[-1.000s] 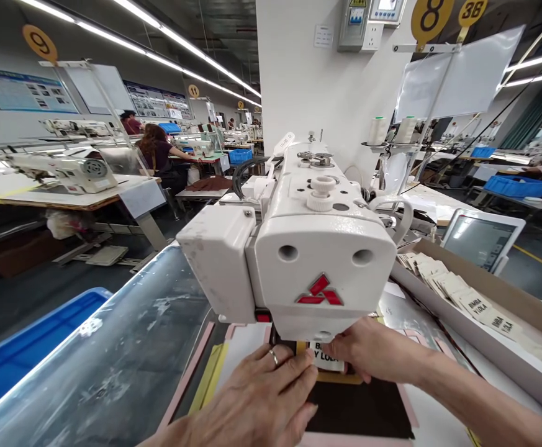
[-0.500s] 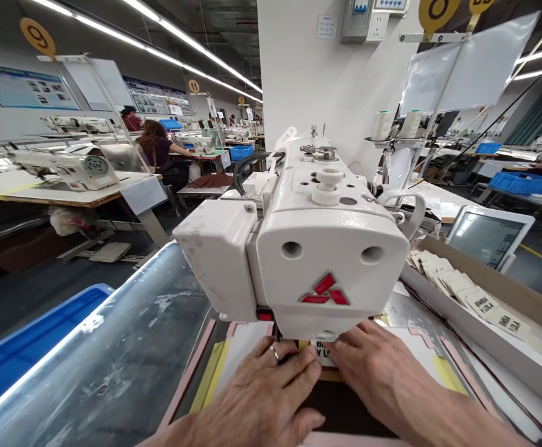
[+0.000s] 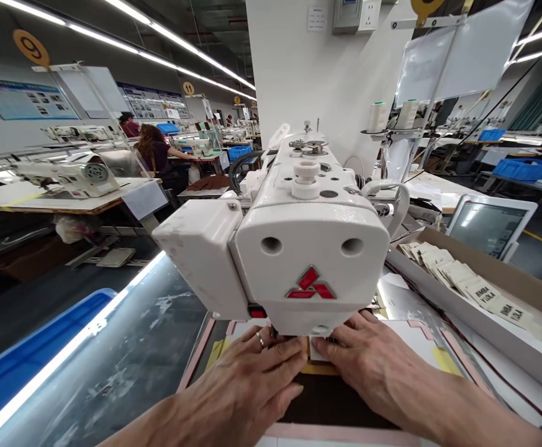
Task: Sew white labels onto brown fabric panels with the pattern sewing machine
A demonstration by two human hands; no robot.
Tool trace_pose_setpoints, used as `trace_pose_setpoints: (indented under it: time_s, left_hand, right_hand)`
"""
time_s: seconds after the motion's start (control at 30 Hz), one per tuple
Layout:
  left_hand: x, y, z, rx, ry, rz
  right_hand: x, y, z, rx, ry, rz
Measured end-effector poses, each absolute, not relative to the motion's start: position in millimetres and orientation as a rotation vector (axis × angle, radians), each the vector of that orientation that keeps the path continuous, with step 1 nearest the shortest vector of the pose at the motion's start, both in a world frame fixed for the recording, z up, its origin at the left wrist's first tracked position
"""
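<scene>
A white sewing machine head (image 3: pixel 312 254) with a red three-diamond badge fills the middle of the view. Under its front edge, my left hand (image 3: pixel 256 379), a ring on one finger, lies with its fingers stretched out flat. Opposite it, my right hand (image 3: pixel 373 357) rests palm down, its fingertips on a white label (image 3: pixel 316 355) that they mostly cover. The label sits within a yellowish frame edge (image 3: pixel 320 369), over dark brown fabric (image 3: pixel 333 400). Around the fabric is a flat template with pink strips (image 3: pixel 340 433). The needle area is hidden behind the machine head and my fingers.
An open cardboard box (image 3: pixel 438 298) of printed labels (image 3: pixel 482 292) stands at the right, with a tablet-like screen (image 3: pixel 487 226) behind. A blue bin (image 3: pixel 33 360) is on the left beyond the shiny table cover (image 3: pixel 126 360). A person (image 3: pixel 154 152) sits at another machine farther back.
My right fingers have slid left across the label and now cover most of its print. My left hand stays beside it. The whole view has turned slightly, shifting the machine head leftward.
</scene>
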State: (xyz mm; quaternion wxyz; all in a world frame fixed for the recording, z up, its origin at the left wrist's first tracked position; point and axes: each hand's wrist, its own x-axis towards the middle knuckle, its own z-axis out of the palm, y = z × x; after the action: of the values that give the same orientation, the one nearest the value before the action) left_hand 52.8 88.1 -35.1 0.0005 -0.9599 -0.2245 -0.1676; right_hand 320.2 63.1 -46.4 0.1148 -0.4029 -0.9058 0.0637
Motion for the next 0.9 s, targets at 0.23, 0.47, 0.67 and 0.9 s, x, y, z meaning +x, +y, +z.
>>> trace_pose_setpoints:
  time_s: [0.23,0.47,0.67,0.9]
  left_hand:
    - [60.3,83.1,-38.8,-3.147,-0.790,-0.300]
    - [73.9,75.1,-28.7,-3.230,-1.063,-0.230]
    - [74.0,76.8,-27.8,-3.253,-1.016,-0.148]
    - [66.7,85.6,-40.8,-3.325,-0.968,-0.283]
  right_hand:
    - [319.5,62.1,-41.9,-1.163,-2.628,0.155]
    - [315.7,53.6,-67.7,-1.050,-2.498,0.036]
    - [316.3,55.0,-68.8,-1.092,-2.509,0.065]
    - [318.8,56.5,-72.7,-1.104,-2.559,0.112]
